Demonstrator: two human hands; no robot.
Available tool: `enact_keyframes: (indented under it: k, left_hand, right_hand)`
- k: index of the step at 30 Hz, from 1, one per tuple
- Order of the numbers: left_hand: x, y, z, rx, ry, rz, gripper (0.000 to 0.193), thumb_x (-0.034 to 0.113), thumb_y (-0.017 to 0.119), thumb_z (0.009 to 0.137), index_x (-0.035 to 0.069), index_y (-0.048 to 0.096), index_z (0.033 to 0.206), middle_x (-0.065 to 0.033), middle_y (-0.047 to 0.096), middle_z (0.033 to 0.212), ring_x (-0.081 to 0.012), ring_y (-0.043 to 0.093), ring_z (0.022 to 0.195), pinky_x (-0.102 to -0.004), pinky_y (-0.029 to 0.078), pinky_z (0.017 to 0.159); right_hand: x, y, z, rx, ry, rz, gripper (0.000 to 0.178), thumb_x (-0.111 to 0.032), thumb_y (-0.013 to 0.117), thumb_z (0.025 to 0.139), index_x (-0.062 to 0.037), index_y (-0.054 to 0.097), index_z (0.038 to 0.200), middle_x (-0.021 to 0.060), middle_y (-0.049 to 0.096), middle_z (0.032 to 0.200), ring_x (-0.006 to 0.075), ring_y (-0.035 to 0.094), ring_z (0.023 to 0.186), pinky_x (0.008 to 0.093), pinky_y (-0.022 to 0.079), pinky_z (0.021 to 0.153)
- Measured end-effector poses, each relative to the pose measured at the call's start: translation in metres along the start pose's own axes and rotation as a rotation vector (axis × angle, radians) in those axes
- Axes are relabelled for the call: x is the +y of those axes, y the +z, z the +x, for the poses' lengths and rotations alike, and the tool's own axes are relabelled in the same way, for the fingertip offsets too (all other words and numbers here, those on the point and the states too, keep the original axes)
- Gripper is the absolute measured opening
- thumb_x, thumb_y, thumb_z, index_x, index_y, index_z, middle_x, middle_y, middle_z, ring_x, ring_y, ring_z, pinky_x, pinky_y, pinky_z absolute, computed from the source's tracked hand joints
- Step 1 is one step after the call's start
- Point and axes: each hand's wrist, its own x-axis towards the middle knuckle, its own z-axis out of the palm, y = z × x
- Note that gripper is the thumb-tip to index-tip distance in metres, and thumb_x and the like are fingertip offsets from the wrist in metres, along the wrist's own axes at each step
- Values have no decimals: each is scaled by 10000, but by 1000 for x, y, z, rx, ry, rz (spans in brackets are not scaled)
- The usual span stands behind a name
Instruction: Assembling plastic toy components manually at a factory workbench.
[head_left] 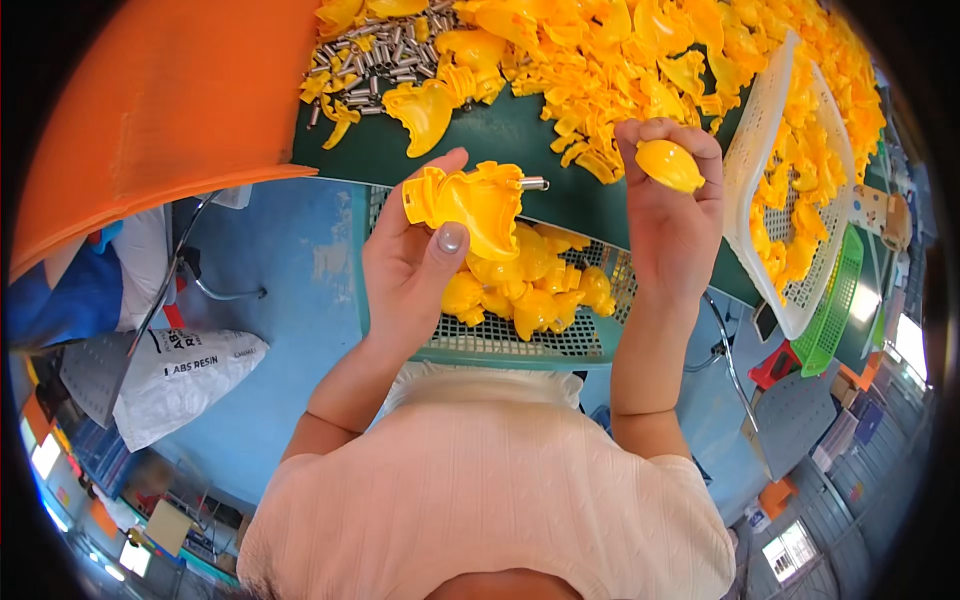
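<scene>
My left hand (400, 275) is closed round a hollow yellow plastic half shell (470, 210), thumb on its near edge and open side up. From the shell's right end a short silver metal pin (537, 184) sticks out. Off to the right, my raised right hand (672, 235) grips a rounded yellow plastic piece (670, 165) in its fingers; the two pieces are apart. Below and between my hands, several yellow plastic parts (530, 290) lie heaped in a green mesh basket (480, 357) close to my body.
On the dark green table (490, 135) are loose metal pins (400, 55) and large heaps of yellow parts (600, 80). A white basket (742, 190) with more parts leans at the right, beside a green basket (838, 300). An orange board (180, 120) covers the left; a white sack (190, 385) lies below.
</scene>
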Motion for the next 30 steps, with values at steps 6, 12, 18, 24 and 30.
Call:
enact_keyframes:
  k: [6, 12, 18, 24, 30]
  left_hand:
    - [0, 9, -2, -55, 2, 13, 497, 158, 558, 866, -35, 342, 1270, -116, 417, 1275, -173, 463, 1116, -301, 366, 945]
    - [2, 17, -5, -109, -13, -40, 497, 129, 564, 859, -32, 340, 1274, -116, 432, 1262, -175, 460, 1123, -308, 376, 946]
    - [2, 23, -3, -221, -10, -19, 562, 34, 646, 777, -3, 367, 1264, -115, 471, 1214, -162, 490, 1087, -300, 405, 924]
    - [4, 22, -1, -172, -43, -34, 580, 124, 688, 760, -11, 384, 1236, -88, 520, 1122, -157, 512, 1049, -288, 416, 903]
    - [0, 21, -4, -98, -66, -133, 443, 244, 604, 843, -18, 426, 1153, -72, 542, 1047, -122, 525, 970, -258, 423, 853]
  right_hand:
    - [-1, 7, -5, -159, -414, -246, 198, 112, 521, 754, -24, 502, 897, 161, 576, 998, 271, 572, 969, 349, 449, 855]
    - [-1, 4, -13, -39, -483, -448, 152, 22, 587, 774, -21, 527, 907, 136, 578, 960, 230, 566, 903, 341, 457, 826]
    - [-7, 27, -27, 96, -330, -510, 180, 38, 612, 759, 32, 568, 934, 90, 584, 911, 138, 558, 810, 228, 454, 736]
    - [-17, 37, -28, -102, -285, -777, 173, 84, 590, 723, 31, 576, 887, 58, 561, 826, 109, 518, 724, 199, 417, 667]
    - [-12, 45, -28, -135, -186, -850, 171, 83, 574, 739, 12, 588, 894, 8, 529, 759, 81, 452, 674, 183, 358, 626]
